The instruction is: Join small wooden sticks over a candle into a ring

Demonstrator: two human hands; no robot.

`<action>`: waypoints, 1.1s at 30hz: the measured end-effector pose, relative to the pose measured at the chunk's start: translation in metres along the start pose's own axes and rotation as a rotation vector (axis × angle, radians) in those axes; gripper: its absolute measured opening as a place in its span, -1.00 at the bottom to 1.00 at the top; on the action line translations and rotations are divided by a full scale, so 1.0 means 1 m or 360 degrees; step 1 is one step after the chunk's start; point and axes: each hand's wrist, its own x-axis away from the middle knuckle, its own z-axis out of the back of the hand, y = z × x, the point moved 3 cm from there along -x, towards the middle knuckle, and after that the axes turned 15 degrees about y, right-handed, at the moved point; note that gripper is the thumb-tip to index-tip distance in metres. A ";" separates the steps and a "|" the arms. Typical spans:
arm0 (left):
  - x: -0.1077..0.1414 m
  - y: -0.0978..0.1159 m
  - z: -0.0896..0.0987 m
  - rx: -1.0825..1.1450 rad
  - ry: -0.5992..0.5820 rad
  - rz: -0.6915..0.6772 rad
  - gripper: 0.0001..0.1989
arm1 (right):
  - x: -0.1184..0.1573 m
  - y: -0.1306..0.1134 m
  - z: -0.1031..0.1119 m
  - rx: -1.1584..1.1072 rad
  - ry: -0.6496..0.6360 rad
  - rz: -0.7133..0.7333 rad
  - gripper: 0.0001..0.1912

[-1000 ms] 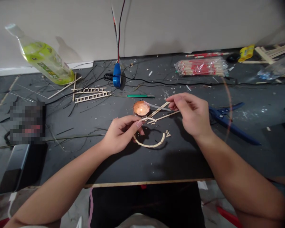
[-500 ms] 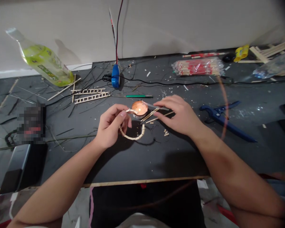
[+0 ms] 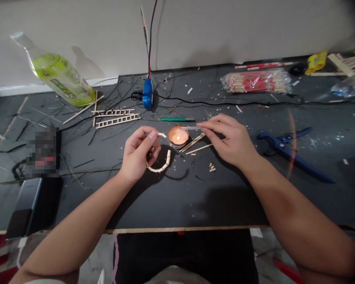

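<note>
As left hand (image 3: 139, 156) grips stick arc (image 3: 157, 169), right hand (image 3: 228, 141) holds clear strip (image 3: 190, 127)

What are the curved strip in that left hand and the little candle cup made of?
The curved strip in the left hand looks like pale, unpainted wood or bamboo, matte, built from short joined pieces. The tealight cup seems thin metal, judging by its bright, shiny rim around the glowing wax.
</note>
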 end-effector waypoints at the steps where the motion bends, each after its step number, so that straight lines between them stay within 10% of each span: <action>1: 0.001 0.000 -0.001 -0.0021 -0.0005 -0.0038 -0.78 | 0.000 0.000 0.001 -0.0002 0.0003 0.0003 -0.74; 26: 0.017 0.004 0.004 -0.0719 -0.0199 -0.0826 -0.88 | 0.004 -0.010 0.002 0.0266 0.0078 0.0043 -0.84; 33: 0.017 0.003 0.003 -0.0754 -0.0195 -0.0768 -0.84 | 0.006 -0.014 -0.002 0.0332 0.0073 0.0050 -0.83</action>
